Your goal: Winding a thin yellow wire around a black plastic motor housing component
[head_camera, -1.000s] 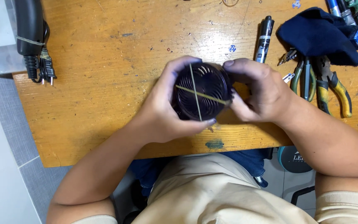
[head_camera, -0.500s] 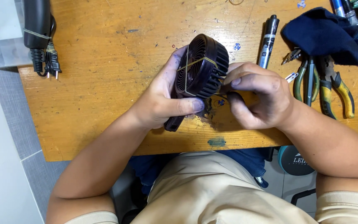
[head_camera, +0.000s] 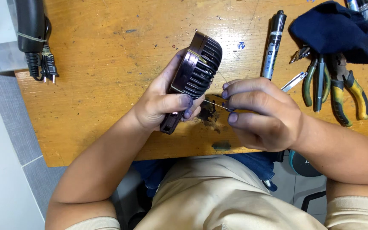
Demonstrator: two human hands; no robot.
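A small dark handheld fan [head_camera: 194, 68] is up off the table, tilted, its round slatted grille head pointing up and to the right, the short handle angling down to the lower left. It's dark purple-brown with curved black ribs across the cage. A thin yellowish band runs over the top of the head. From the grille a fine pale wire [head_camera: 216, 104] stretches out to the right, drawn taut just above the dark stain on the wood.
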